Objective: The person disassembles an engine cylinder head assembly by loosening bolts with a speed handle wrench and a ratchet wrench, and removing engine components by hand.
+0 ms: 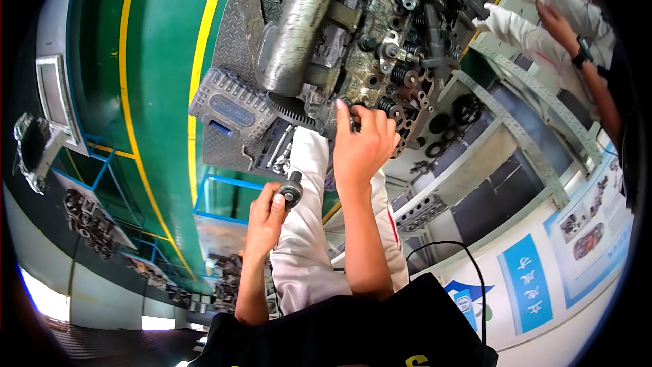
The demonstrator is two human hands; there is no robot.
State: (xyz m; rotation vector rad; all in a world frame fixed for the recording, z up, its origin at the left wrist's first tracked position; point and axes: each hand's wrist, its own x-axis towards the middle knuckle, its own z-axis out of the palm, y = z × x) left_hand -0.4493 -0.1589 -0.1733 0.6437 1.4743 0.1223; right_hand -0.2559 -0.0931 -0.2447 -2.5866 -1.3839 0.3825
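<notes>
Gleaming metal engine; round-headed tool

The person is wearing a black top, its plain dark cloth spreading across the near edge and showing a curved yellow marking toward the right. The forearms are showing bare beyond the black cloth, and the left hand and right hand are showing bare too. White trousers are covering the legs, the fabric creasing into soft greyish folds nearer the waist. A thin red stripe is running lengthwise along the right leg. A slim black cable is curving past the top's right side.
</notes>
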